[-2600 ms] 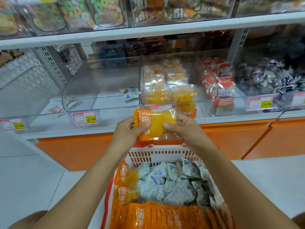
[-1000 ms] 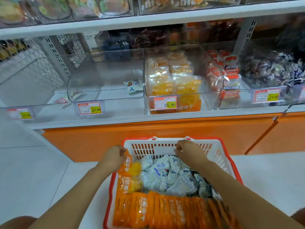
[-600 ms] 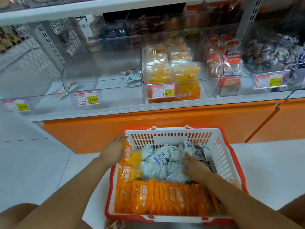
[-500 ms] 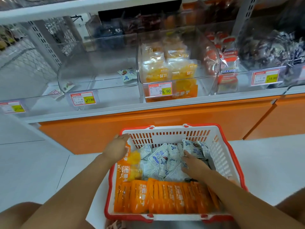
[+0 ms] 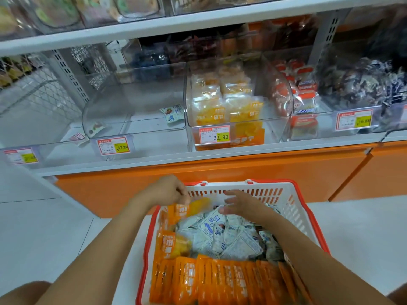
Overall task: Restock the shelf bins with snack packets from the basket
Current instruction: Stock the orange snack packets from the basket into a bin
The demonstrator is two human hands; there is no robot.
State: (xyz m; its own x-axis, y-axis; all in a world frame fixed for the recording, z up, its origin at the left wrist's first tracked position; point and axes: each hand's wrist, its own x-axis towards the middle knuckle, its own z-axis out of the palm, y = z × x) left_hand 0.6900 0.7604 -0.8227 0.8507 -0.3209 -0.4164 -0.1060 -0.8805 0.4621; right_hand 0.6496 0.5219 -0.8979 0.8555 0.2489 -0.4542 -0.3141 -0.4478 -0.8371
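Note:
A white basket with a red rim [image 5: 295,208] sits on the floor below the shelf, filled with orange snack packets [image 5: 218,280] along its near side and white-blue packets [image 5: 229,236] in the middle. My left hand [image 5: 169,190] pinches an orange packet [image 5: 189,209] by its top edge and holds it above the basket's far left corner. My right hand [image 5: 240,204] hovers just right of that packet with fingers spread, holding nothing. On the shelf, a clear bin [image 5: 273,119] holds several of the same orange-yellow packets.
Left of it, a clear bin [image 5: 136,102] is nearly bare, with one white-blue packet [image 5: 174,114]. Bins with red-white packets [image 5: 304,102] and dark wrapped sweets [image 5: 372,84] stand to the right. An orange cabinet front [image 5: 242,170] runs under the shelf. White floor tiles surround the basket.
My left hand has lifted an orange packet up from the basket's left side. My right hand has come off the white-blue packets and moved up towards the lifted packet.

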